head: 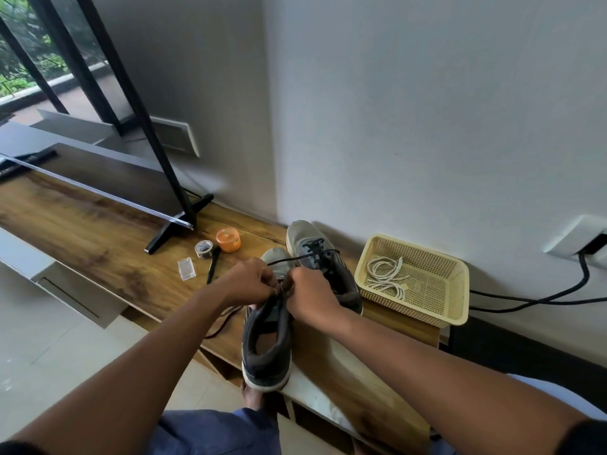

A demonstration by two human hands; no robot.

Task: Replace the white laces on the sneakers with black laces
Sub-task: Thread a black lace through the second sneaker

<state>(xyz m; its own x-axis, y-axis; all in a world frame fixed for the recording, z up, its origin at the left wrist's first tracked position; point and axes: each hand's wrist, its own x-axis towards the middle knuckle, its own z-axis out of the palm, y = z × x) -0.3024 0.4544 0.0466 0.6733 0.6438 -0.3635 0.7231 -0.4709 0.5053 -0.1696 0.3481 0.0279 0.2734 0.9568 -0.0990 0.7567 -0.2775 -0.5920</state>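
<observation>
Two grey sneakers stand on the wooden table. The nearer sneaker (266, 349) points away from me with its heel at the table's front edge. My left hand (250, 283) and my right hand (310, 296) meet over its tongue, each pinching the black lace (280, 262) there. A loose end of that lace (219, 326) trails off the left side of the shoe. The farther sneaker (323, 257) is laced in black. The white laces (386, 277) lie coiled in a yellow plastic basket (427, 310).
A TV on a black stand (174, 224) fills the table's left side. Near it sit an orange tub (228, 240), a small round tin (203, 248), a clear plastic box (186, 269) and a black pen (213, 264). Black cables (538, 300) run along the wall at the right.
</observation>
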